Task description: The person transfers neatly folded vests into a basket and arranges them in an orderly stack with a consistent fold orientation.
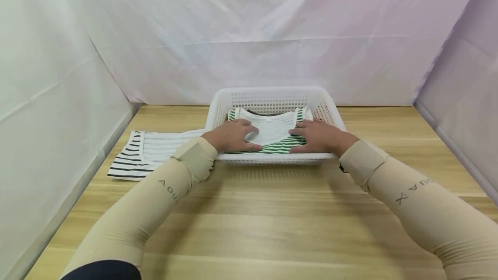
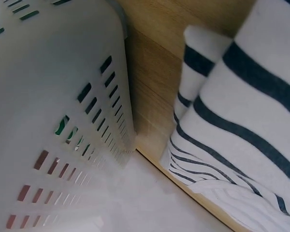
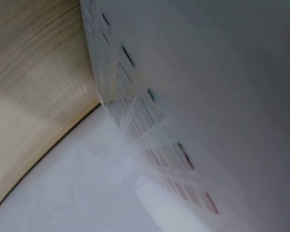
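A green-and-white striped shirt (image 1: 272,131) lies folded inside a white plastic basket (image 1: 272,159), its collar toward the back. The left hand (image 1: 233,135) rests on the shirt's left part, fingers spread, its wrist over the basket's rim. On the shirt's right part rests the right hand (image 1: 317,136), fingers extended inward. Both wrist views show the basket's slotted outer wall (image 2: 53,82), (image 3: 193,96) and no hand. Something dark shows behind the shirt's collar.
Left of the basket, a black-and-white striped garment (image 1: 132,157) lies on the wooden table (image 1: 253,228), partly hidden by the left forearm; the left wrist view shows its stripes (image 2: 246,130) close up. White sheeting (image 1: 272,20) stands behind and at both sides.
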{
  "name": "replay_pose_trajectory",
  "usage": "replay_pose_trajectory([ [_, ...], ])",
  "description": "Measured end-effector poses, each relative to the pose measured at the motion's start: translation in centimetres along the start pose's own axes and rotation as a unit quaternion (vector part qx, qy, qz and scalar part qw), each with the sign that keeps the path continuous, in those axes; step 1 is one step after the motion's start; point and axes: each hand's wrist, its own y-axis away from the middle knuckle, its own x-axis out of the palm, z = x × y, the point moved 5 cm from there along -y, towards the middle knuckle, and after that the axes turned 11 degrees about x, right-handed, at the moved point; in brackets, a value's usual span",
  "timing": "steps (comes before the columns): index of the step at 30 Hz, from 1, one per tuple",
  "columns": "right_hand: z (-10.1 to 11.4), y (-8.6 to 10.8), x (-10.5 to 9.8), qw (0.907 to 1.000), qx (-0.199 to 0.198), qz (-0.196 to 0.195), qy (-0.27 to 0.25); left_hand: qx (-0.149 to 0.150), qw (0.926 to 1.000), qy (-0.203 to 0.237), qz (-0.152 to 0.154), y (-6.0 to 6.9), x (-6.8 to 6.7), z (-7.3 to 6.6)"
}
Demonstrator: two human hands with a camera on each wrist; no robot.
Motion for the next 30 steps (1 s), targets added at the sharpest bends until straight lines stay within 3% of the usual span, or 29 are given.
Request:
replay_pose_trajectory([
  [6,0.0,0.4,0.4,0.9997,-0.005,0.019,0.013,0.000,0.9988,0.024,0.044,0.0,0.4,-0.3],
  [13,0.0,0.5,0.3,0.9990,0.005,0.043,0.002,0.005,0.9986,-0.004,0.053,-0.1,0.2,-0.4],
  [18,0.3,1.0,0.3,0.9980,0.006,0.062,-0.010,0.005,0.9975,-0.006,0.071,0.0,0.6,-0.3],
  [30,0.3,1.3,0.2,0.9964,0.021,0.080,-0.019,0.010,0.9970,0.004,0.076,0.0,0.2,-0.5],
])
